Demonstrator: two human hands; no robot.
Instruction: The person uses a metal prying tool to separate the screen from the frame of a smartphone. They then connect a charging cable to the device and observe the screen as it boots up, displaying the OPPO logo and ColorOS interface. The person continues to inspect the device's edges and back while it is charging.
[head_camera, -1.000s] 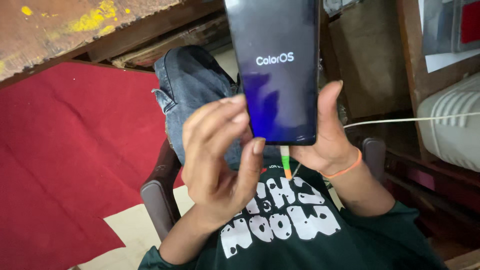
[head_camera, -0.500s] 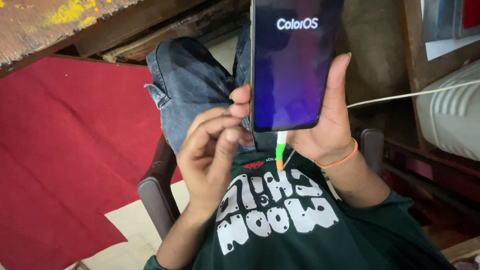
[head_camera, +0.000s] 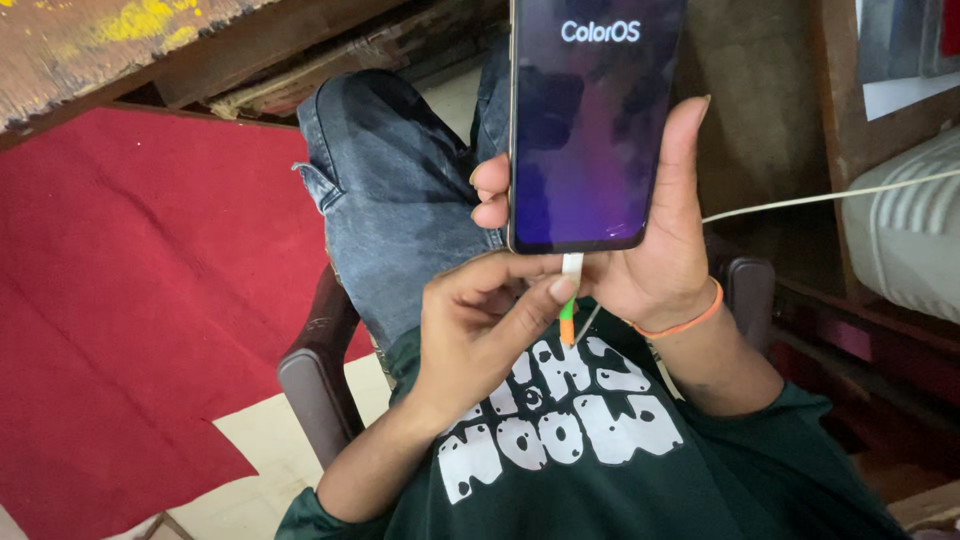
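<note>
My right hand, with an orange band on the wrist, holds a dark smartphone upright, its lit screen facing me with a purple start-up picture. A white charging plug sits in the phone's bottom edge, and below it the cable has a green and orange sleeve. My left hand is just under the phone, its thumb and forefinger pinching that plug. The white cable runs off to the right.
I sit in a dark plastic chair, in blue jeans and a green printed shirt. A red cloth covers the floor at left. A worn wooden tabletop is at upper left, and a white ribbed appliance stands at right.
The phone has risen and come closer in the view. My left hand slid from the phone's front and side down to its bottom edge, where it now pinches the plug.
</note>
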